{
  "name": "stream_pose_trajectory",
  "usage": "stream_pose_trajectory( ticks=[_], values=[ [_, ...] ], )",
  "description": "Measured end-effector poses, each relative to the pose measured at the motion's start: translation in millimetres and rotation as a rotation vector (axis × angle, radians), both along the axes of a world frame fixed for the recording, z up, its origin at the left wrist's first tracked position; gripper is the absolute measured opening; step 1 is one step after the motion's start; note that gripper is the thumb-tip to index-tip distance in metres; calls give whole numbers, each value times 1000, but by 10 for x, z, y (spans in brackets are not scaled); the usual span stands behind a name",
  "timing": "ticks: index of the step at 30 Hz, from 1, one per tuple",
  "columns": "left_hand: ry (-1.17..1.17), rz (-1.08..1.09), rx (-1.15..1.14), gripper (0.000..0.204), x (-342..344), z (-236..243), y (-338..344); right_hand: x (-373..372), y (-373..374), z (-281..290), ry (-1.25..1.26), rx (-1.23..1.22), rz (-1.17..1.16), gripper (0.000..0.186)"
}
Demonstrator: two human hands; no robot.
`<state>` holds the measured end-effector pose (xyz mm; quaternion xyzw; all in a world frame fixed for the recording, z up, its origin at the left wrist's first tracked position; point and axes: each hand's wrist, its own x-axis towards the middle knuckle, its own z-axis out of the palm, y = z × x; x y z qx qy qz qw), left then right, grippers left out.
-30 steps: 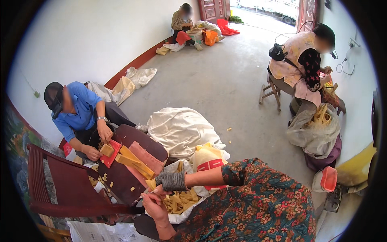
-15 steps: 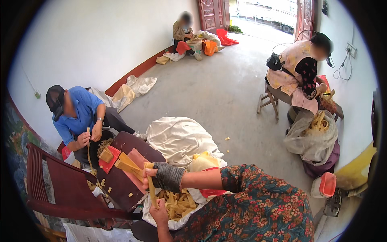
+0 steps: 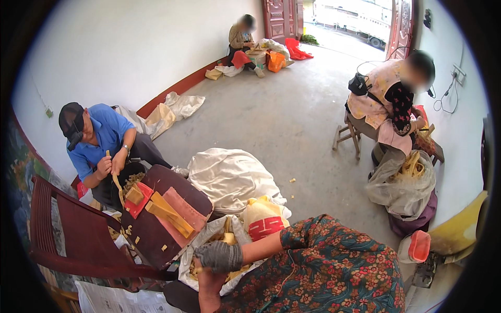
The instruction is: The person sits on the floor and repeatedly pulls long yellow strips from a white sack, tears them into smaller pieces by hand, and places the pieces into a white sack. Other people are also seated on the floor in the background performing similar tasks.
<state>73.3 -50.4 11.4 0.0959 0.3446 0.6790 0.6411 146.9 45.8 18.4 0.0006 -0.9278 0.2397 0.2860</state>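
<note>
Head view: the wearer's right hand (image 3: 219,255), in a grey glove, was pressed knuckles-up into an open white bag (image 3: 187,261) lying near, just right of a tipped dark-red chair (image 3: 57,229). The bag held pale yellow strips (image 3: 229,239). That is where the worked material sat, directly under and around the glove. The left hand (image 3: 201,274), bare, lay just below the glove and touching it.

Fingers: both sets were tucked out of sight. It could not be told whether either was apart, together or clamped on strips.

Judgement on the step in hand (drawing strips out of the bag):
- Bare hand probably best used to steady the bag's rim so the mouth stays open.
- Gloved hand should gather strips lengthwise rather than across, since they look stiff and likely to snag or spill over the soft rim.
- Lift low and short towards the chair seat (image 3: 172,208), where cut pieces already lay.

Counts:
- People besides the wearer: three. One in blue (image 3: 102,135) at left, holding a strip in both hands; one on a wooden stool (image 3: 347,138) at right; one (image 3: 241,34) far, by the door.
- Tipped chairs: one.
- Stools: one.
- Large white sack (image 3: 229,175), beyond the bag: one.
- Clear bag of strips (image 3: 407,182) at right: one.
- Tub with an orange lid (image 3: 417,246), near right: one.
</note>
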Motion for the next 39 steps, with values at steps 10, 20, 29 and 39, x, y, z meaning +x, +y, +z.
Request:
stream_pose_trajectory(
  ticks=[10,20,29,39],
  values=[
    [-233,-12,41,29,-467,-155,-62,-3,-85,-238,196,-299,85,29],
    [547,-140,-186,33,-331,308,-96,-138,126,138,254,-160,-1,21],
    [1777,550,-11,23,-185,514,-102,-164,161,505,-124,-1495,238,22],
    [1629,458,261,26,-179,610,-120,-115,39,461,-284,-1987,501,22]
  ],
)
